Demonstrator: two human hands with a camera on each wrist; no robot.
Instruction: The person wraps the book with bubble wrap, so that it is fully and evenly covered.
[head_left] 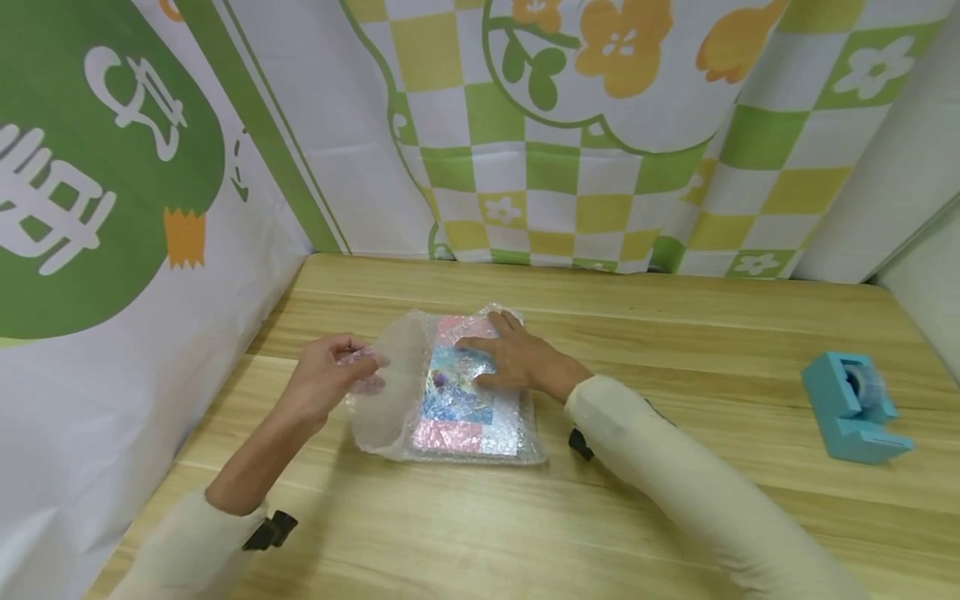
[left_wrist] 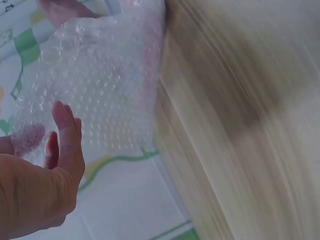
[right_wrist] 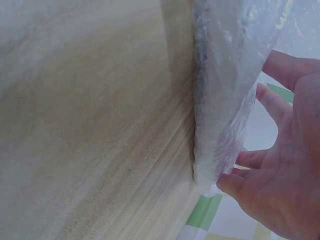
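Note:
On the table lies a flat rectangular item (head_left: 457, 383) with a pink, white and blue picture on its face, covered by clear bubble wrap (head_left: 397, 417). My left hand (head_left: 330, 375) pinches the loose left edge of the bubble wrap, which is raised in a flap. In the left wrist view the flap (left_wrist: 100, 90) stretches away from the thumb and fingers. My right hand (head_left: 517, 357) rests with spread fingers on the upper right of the wrapped item. From the right wrist view, its fingertips touch the wrap (right_wrist: 220, 110) along the top face.
A blue tape dispenser (head_left: 851, 408) with a roll of clear tape stands at the right of the wooden table (head_left: 637, 500). Printed cloth with green and yellow checks (head_left: 555, 167) hangs behind the table, and a white and green sheet (head_left: 247, 250) borders the left side.

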